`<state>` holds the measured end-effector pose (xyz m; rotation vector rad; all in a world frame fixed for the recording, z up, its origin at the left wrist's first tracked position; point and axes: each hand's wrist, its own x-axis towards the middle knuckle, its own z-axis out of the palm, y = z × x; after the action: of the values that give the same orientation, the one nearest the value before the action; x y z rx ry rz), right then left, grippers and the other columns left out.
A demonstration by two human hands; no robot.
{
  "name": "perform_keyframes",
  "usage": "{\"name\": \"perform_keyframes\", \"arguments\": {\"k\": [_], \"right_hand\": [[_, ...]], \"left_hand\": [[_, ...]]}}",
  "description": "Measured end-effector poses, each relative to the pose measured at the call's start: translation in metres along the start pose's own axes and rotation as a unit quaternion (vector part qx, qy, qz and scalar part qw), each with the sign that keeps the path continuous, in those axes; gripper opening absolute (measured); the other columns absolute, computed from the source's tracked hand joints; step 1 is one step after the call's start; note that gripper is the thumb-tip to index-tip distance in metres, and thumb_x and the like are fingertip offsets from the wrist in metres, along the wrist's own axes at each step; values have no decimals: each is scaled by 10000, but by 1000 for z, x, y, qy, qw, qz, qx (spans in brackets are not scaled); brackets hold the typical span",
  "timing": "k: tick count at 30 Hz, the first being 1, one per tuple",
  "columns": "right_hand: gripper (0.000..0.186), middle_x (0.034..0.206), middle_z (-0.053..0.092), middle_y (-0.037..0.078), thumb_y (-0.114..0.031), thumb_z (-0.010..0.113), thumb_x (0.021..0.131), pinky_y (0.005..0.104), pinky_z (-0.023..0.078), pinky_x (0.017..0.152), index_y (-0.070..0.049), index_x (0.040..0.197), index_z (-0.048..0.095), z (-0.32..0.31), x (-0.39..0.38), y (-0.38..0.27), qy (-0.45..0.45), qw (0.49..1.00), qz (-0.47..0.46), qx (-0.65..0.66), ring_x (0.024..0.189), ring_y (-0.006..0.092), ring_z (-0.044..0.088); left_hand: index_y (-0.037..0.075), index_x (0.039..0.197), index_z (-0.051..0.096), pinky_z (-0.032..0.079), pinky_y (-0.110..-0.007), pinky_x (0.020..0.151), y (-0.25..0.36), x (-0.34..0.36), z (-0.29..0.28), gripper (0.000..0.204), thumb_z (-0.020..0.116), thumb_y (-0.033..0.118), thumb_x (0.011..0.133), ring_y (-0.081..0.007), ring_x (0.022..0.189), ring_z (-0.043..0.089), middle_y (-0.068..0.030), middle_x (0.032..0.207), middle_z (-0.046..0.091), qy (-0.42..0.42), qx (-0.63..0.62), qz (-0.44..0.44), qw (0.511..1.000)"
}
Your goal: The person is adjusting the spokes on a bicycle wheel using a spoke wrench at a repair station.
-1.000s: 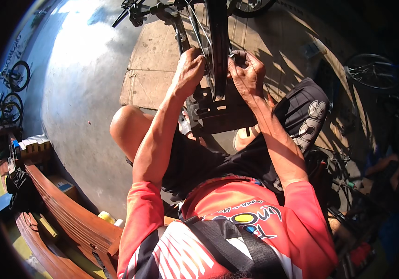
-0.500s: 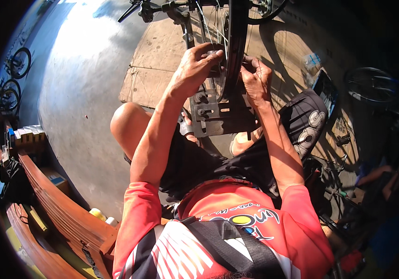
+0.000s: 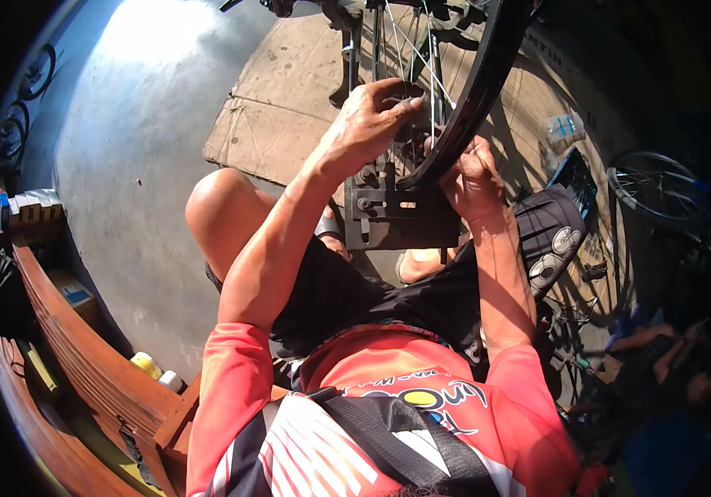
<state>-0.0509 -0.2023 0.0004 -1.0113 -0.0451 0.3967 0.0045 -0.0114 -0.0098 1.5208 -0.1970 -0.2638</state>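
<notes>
A bicycle wheel with a black rim (image 3: 490, 79) and thin silver spokes (image 3: 433, 70) stands upright in a dark metal wheel stand (image 3: 405, 228) between my legs. My left hand (image 3: 376, 116) is beside the spokes, left of the rim, its fingers curled and the thumb close to the forefinger; any small thing in them is hidden. At the lower right of the rim, my right hand (image 3: 476, 178) is bent closed, its fingertips partly behind the rim and reaching its inner side. What they pinch there does not show.
Flattened cardboard (image 3: 277, 91) lies under the stand. A wooden bench (image 3: 94, 364) runs along the left, with small boxes (image 3: 36, 205) at its far end. Another wheel (image 3: 658, 189) lies at right, near a clear plastic bag (image 3: 564, 127). Another person (image 3: 662, 356) is in shadow at lower right.
The rim now slants to the upper right in view, where it stood nearly upright. My right hand has shifted down and right, partly behind the rim. My left hand stays at the spokes.
</notes>
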Motion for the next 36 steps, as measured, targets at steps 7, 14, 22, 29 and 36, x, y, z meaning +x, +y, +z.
{"name": "perform_keyframes", "arguments": {"k": [7,14,22,29,36], "right_hand": [[425,1006,648,94,-121,707,897,305,595,694,-23,1257,502,7,0,-9,-45,997,47,-42,860,200,699],[500,948,679,78,-155,763,842,301,543,529,-25,1253,510,4,11,-15,-21,993,113,-15,716,177,678],[419,936,688,81,-126,814,840,255,546,550,-5,1155,565,-4,21,-14,1,989,139,-55,742,138,688],[196,737,697,25,-141,797,832,231,385,454,16,933,737,14,22,-24,-24,967,64,-245,547,51,551],[339,642,595,177,-223,832,774,332,441,485,41,946,707,-9,46,5,-63,902,-108,-413,562,89,537]], "left_hand": [[-56,1273,576,572,-337,823,-4,-2,-2,406,639,238,1000,-207,972,680,-151,1118,690,4,-19,-12,1000],[-93,1240,563,570,-299,791,11,-6,0,460,702,245,961,-195,946,685,-194,1090,696,-29,-135,-54,989],[-97,1156,589,545,-320,806,-5,1,1,438,726,257,938,-202,967,681,-189,1035,707,2,-98,-33,995],[-99,1136,597,553,-313,783,4,-4,3,402,725,224,934,-196,939,679,-183,1025,709,5,-120,-26,992],[-122,1231,574,557,-316,794,-3,4,5,495,736,230,923,-202,953,679,-201,1066,707,-9,-98,-44,994]]}}
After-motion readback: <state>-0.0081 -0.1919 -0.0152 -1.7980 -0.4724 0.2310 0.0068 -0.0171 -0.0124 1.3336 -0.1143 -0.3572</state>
